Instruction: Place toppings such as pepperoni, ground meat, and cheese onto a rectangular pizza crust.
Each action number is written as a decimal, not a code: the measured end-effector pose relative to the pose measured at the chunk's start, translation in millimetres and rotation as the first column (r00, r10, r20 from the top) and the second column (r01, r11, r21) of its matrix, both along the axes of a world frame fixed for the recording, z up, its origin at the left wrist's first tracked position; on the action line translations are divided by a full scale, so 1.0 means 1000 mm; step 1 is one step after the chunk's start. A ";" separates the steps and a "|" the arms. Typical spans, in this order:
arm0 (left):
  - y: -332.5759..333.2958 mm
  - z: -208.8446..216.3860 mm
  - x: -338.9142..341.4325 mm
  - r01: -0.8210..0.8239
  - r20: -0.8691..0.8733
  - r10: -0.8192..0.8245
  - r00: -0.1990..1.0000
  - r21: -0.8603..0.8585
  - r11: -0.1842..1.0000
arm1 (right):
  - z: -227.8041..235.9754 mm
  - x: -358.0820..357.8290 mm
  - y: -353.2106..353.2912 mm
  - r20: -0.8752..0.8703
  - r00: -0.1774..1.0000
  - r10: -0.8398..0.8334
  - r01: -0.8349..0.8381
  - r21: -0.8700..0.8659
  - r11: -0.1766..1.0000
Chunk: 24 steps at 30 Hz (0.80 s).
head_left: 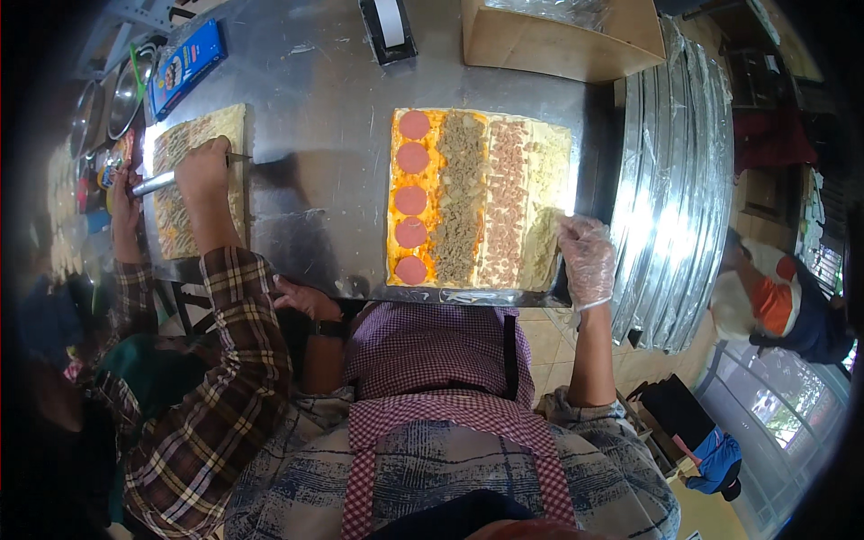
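A flat rectangular sheet of bread or dough (483,193) lies on the steel table before me. Its toppings run in strips: round pink meat slices (410,200) over orange sauce, brown-grey minced filling (460,198), pinkish shreds (505,202) and pale yellow shreds (544,193). My right hand (589,261), in a clear plastic glove, is at the sheet's near right edge with its fingertips pinched together over the pale strip; what they hold is too small to make out. My bare left hand (310,299), a dark watch on the wrist, rests by the table's near edge, fingers partly extended and holding nothing visible.
At left a co-worker in plaid holds a long knife (155,184) over another topped sheet (198,207). A blue box (186,67) lies beyond it. A cardboard box (562,45) and a black holder (388,31) stand at the back. Plastic-wrapped stacked trays (670,198) border the right.
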<state>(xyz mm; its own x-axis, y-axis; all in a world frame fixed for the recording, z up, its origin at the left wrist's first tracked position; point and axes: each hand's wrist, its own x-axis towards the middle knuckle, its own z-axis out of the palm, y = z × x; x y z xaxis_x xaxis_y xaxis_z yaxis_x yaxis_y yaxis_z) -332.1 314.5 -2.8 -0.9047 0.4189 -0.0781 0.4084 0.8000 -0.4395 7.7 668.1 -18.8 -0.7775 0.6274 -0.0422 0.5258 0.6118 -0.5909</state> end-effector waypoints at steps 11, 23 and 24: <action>-0.004 -0.004 0.000 0.017 0.001 -0.017 1.000 -0.032 0.999 | -0.018 -0.032 0.016 0.074 0.994 0.080 -0.083 0.042 0.996; -0.011 -0.013 0.000 -0.020 -0.040 0.018 0.999 -0.033 0.999 | -0.007 -0.004 -0.007 0.199 0.946 0.257 -0.313 0.351 0.882; -0.009 -0.012 0.000 -0.017 -0.039 0.016 0.999 -0.034 0.999 | -0.009 -0.001 -0.008 0.280 0.927 0.250 -0.349 0.396 0.850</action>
<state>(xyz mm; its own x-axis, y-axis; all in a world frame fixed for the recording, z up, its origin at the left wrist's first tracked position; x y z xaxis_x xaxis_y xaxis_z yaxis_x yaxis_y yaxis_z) -331.7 305.9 -14.6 -0.9141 0.4014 -0.0573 0.3774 0.7906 -0.4822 6.2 659.8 -27.5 -0.9335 0.3585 -0.0065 0.3564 0.9256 -0.1274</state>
